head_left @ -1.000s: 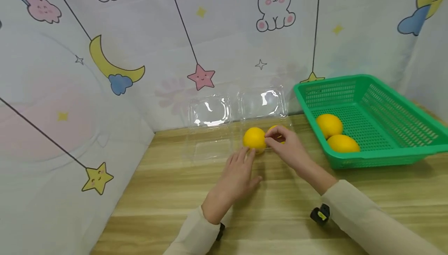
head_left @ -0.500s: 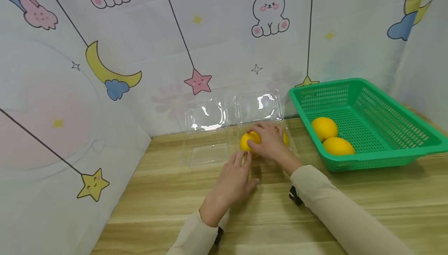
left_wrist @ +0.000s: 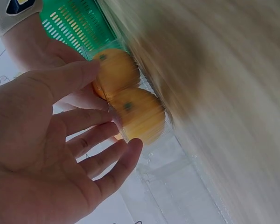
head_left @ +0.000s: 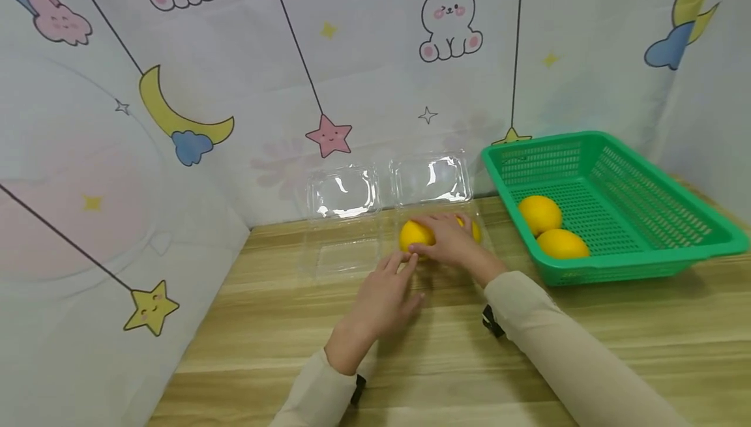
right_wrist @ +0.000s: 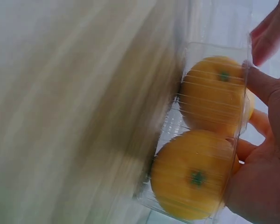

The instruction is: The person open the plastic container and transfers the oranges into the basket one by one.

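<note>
Head view, centre: the right hand [head_left: 448, 238], its thumb and fingers drawn together a second ago, now arches wider, its grip curled round the left orange [head_left: 414, 236] beside the right orange [head_left: 476, 231] in the clear box [head_left: 431, 180]. The left hand [head_left: 378, 300] stays spread, fingertips at the box's front edge. Right of frame, two more oranges [head_left: 562, 244] remain in the green basket [head_left: 651, 259].

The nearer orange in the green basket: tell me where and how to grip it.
Come from above, I'd say: the green basket is open-topped, and its walls stand close on the orange's near and left sides. Hold the nearer orange round its widest part, thumb and fingers opposite, since it is rounded with no handle. The other orange crowds its far side.
</note>
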{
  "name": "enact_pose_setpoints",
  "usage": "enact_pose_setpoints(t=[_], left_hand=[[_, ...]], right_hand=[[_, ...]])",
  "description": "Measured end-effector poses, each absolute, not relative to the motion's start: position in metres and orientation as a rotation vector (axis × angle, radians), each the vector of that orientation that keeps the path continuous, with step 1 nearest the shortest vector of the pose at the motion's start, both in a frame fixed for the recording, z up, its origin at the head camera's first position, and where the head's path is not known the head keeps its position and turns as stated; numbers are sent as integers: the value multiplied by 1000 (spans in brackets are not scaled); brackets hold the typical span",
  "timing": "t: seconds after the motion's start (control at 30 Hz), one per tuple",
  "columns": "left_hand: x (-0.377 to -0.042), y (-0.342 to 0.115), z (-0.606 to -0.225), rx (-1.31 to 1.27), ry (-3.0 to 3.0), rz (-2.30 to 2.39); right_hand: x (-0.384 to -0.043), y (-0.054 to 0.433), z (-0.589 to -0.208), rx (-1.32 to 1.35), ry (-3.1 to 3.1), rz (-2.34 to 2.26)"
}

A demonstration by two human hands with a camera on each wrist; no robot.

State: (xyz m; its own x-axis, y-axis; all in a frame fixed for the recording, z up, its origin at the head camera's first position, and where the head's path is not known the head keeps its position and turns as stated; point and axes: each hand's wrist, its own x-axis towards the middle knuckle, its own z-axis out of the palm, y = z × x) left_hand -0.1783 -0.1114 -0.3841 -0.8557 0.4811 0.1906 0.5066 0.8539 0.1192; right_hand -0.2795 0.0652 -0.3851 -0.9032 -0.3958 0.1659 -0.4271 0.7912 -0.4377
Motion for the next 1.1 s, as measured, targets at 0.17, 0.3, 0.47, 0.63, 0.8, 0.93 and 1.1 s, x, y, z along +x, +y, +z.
enact_pose_setpoints(t=[0.17, 0.3, 0.47, 0.63, 0.8, 0.93, 1.1], left_hand=[[-180, -115, -383, -800, -2848, -265], [-181, -117, -383, -803, -2841, -252], [-180, -118, -382, -797, -2872, -236], [-178, -117, -382, -798, -2897, -212], [-180, -114, -383, -807, -2903, -217], [-180, -115, -382, -819, -2883, -255], [-181, -115, -381, -810, -2878, -307]], right_hand=[[-282, 62, -380, 636, -2964, 714], [-283, 59, -377, 615, -2998, 686], [-283, 57, -378, 596, -3017, 638], [-283, 58, -383, 599, -2994, 634], [-281, 62, -383, 592, -2992, 627], [-280, 61, -384, 574, -2969, 636], [-276, 59, -384, 553, -2930, 677]])
